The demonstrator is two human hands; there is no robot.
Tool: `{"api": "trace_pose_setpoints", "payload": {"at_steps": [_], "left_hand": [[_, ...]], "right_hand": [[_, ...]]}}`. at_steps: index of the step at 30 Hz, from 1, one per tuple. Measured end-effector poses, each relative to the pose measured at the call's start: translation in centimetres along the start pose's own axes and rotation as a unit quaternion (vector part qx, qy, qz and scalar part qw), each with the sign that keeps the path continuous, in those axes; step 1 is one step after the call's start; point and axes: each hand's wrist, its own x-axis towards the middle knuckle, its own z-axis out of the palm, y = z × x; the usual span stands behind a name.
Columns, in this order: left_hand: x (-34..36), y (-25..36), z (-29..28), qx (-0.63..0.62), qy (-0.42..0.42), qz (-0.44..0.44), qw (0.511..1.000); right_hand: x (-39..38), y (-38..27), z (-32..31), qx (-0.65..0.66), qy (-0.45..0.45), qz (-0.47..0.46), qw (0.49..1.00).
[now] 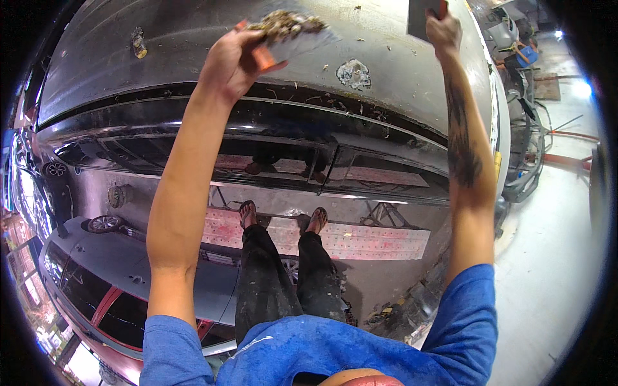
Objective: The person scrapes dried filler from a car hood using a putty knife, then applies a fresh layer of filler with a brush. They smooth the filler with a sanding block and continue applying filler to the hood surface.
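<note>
Head view: person stands on a perforated plank, both arms raised to a grey vehicle roof.
Left fingers: curled tight around the orange handle of a wide scraper blade [293, 44]; thumb wrapped over the handle.
Left hand [232, 61]: grips the scraper at upper centre, blade held roughly flat and pointing right.
Scraper load: a heap of crumbly grey-brown debris [286, 24] sits on top of the blade.
Right fingers: closed on the lower edge of a second, dark flat blade [421, 16]; a red part shows at the fingertips; exact finger placement cannot be told.
Right hand [444, 31]: raised at the top edge, well apart from the left hand; forearm carries a dark tattoo.
Work surface: grey vehicle roof panel [193, 38] lies under both hands, strewn with small flakes.
Surface defect: a pale, rough patch [354, 74] lies on the panel between the two hands, below them.
Panel edge: a glossy black window band [270, 148] runs below the roof and mirrors the person's legs.
Footing: sandalled feet rest on a pale perforated plank [360, 238].
Surroundings: a grey car [116, 270] is parked at lower left; cables and parts lie on the floor at right.
</note>
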Motion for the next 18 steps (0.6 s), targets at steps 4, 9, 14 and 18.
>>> {"api": "trace_pose_setpoints", "payload": {"at_steps": [4,9,14,18], "left_hand": [[-3.2,-0.4,-2.9,0.005,0.103,-0.035,0.994],[-5.4,-0.3,-6.3,-0.020,0.068,-0.036,0.997],[-6.1,-0.4,-8.4,0.002,0.093,-0.038,0.995],[-5.8,-1.1,-8.4,-0.035,0.066,-0.032,0.997]], "right_hand": [[4.9,-0.1,6.4,-0.215,-0.049,-0.102,0.970],[4.9,-5.1,11.5,-0.204,-0.178,-0.035,0.962],[-0.4,-8.6,9.2,-0.151,-0.307,-0.180,0.922],[-13.8,-7.2,1.5,-0.089,-0.243,-0.345,0.902]]}}
